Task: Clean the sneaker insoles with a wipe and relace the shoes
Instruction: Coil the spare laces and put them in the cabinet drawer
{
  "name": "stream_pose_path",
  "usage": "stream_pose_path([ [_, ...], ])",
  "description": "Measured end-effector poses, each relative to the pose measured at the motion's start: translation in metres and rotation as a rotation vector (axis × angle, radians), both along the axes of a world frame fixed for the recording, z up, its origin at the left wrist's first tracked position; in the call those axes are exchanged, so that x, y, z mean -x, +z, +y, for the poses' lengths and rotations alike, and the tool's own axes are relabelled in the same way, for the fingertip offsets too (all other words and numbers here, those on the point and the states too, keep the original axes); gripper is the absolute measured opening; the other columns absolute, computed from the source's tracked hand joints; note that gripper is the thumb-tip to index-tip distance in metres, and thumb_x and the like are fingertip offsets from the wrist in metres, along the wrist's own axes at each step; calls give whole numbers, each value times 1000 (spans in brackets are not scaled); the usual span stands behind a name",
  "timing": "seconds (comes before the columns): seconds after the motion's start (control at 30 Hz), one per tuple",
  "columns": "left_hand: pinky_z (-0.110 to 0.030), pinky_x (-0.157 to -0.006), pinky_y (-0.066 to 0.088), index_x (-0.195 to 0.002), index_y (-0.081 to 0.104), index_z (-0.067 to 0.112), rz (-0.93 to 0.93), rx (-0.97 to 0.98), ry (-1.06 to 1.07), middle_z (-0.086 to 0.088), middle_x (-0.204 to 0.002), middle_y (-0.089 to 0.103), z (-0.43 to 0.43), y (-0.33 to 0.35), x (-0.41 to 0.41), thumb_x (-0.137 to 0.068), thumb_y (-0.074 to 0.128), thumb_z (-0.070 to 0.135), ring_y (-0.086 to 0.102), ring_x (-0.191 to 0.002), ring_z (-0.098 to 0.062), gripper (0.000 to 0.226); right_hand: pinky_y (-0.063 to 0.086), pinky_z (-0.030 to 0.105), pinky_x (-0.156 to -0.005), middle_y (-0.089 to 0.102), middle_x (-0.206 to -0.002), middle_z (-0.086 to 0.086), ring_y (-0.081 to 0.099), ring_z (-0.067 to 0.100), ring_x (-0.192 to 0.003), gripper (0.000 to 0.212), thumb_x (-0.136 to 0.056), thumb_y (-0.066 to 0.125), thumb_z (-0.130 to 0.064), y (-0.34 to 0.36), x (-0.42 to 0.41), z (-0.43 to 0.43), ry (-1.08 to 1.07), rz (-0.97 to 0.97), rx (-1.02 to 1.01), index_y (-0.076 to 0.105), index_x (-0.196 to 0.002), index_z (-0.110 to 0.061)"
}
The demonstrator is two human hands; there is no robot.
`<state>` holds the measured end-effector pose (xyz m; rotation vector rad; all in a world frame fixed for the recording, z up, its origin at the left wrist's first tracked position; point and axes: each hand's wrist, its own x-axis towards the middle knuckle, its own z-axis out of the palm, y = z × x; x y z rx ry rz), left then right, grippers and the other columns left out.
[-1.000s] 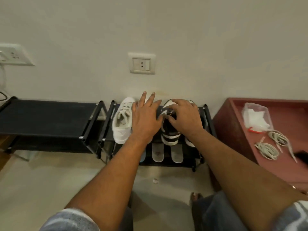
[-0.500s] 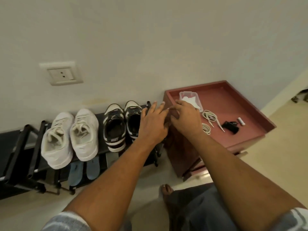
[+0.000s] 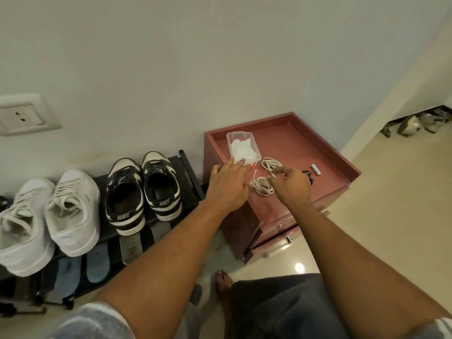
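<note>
Two coiled white shoelaces lie on the red cabinet top (image 3: 300, 143), one farther back (image 3: 271, 163) and one nearer (image 3: 263, 186). My right hand (image 3: 292, 185) hovers over them with curled fingers and pinches the loose end of the farther lace. My left hand (image 3: 227, 188) stretches out straight, its fingertips touching the clear tub of white wipes (image 3: 242, 146). A black-and-white sneaker pair (image 3: 144, 192) stands laceless on the black rack (image 3: 188, 172). Grey insoles (image 3: 130, 249) lie on the shelf below.
A white sneaker pair (image 3: 51, 221) stands to the left on the rack, blue insoles (image 3: 80, 267) beneath it. On the cabinet sit a small white cylinder (image 3: 316, 169) and a black item partly behind my right hand. A wall socket (image 3: 22, 116) is at left.
Both hands left the black-and-white sneakers and moved right onto the cabinet top. The left now touches the wipe tub and the right has reached the laces. My view swung right.
</note>
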<state>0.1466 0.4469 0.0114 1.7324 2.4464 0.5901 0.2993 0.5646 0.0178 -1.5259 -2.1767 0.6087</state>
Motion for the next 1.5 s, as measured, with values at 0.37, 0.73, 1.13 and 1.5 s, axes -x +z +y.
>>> stream_pose_path([
  [0.37, -59, -121, 26, -144, 63, 32, -48, 203, -80, 3, -148, 64, 30, -27, -11, -107, 52, 43, 42, -152, -23, 40, 57, 34, -82, 77, -96, 4, 72, 22, -88, 26, -83, 77, -43, -20, -9, 9, 75, -99, 42, 78, -106, -33],
  [0.73, -68, -127, 4, -138, 65, 26, -11, 444, -113, 2, -161, 50, 57, -50, -12, -106, 48, 46, 13, -164, -24, 41, 56, 39, -78, 76, -95, 3, 71, 33, -92, 22, -81, 71, -41, -68, 14, 25, 302, -322, -91, 72, -100, -29],
  [1.13, -73, -126, 5, -144, 61, 31, -38, 418, -84, 5, -163, 48, 65, -47, -15, -103, 54, 36, 15, -163, -27, 42, 51, 34, -72, 76, -92, 1, 70, 28, -85, 20, -90, 69, -43, -73, 20, 49, 294, -326, -135, 80, -100, -30],
  [1.5, -64, -126, 10, -137, 69, 35, -236, 44, 111, 7, -142, 68, 73, -36, -19, -105, 56, 35, 39, -153, -25, 34, 52, 32, -67, 69, -67, -9, 66, 16, -70, 26, -93, 67, -55, -39, 3, 65, 254, -76, -68, 81, -96, -33],
])
